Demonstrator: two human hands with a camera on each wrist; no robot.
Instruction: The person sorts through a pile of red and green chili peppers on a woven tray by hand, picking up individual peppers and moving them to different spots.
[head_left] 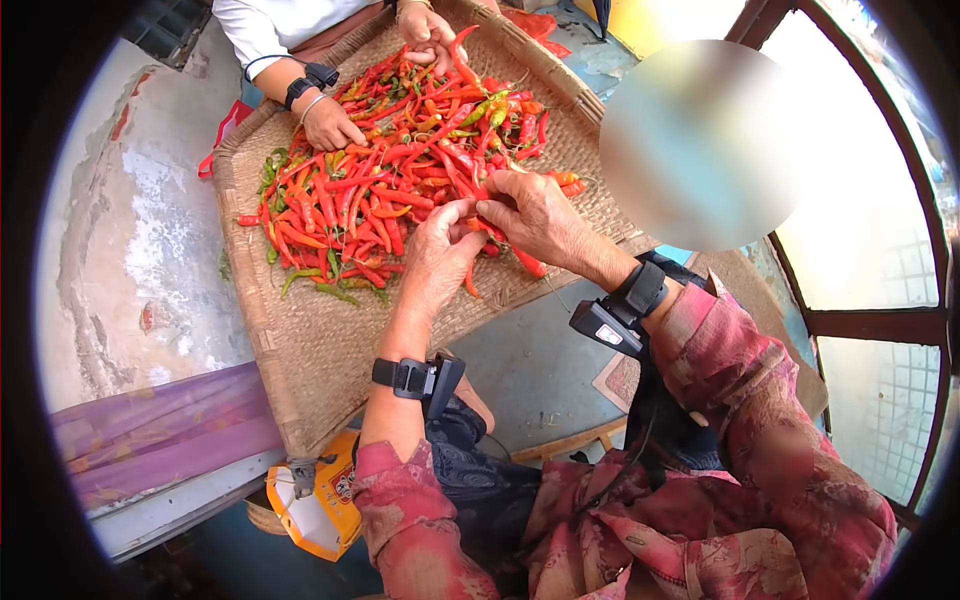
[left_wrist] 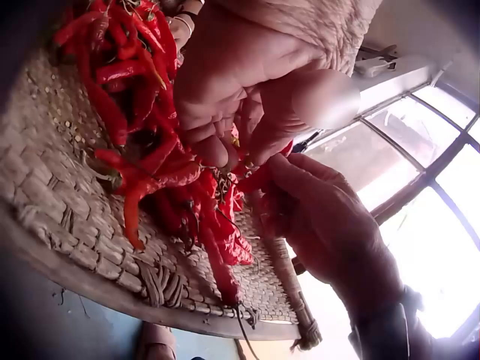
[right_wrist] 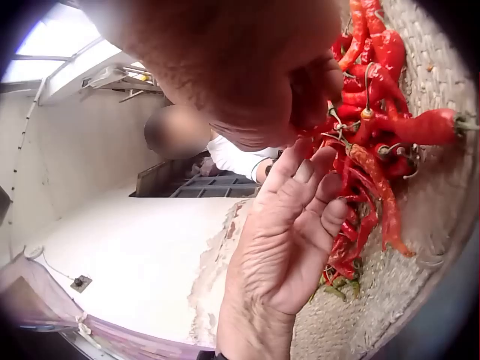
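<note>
Below, woven tray (head_left: 310,345) bears chillies (head_left: 375,195); peeling wall (head_left: 150,230) left, window (head_left: 868,245) right.

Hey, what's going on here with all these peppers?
Two people are at a woven tray heaped with chili peppers, mostly red with some green. The nearer person's right hand pinches a red chili pepper, and the left hand is close up against it. Across the tray, the other person has one hand on the heap.
</note>
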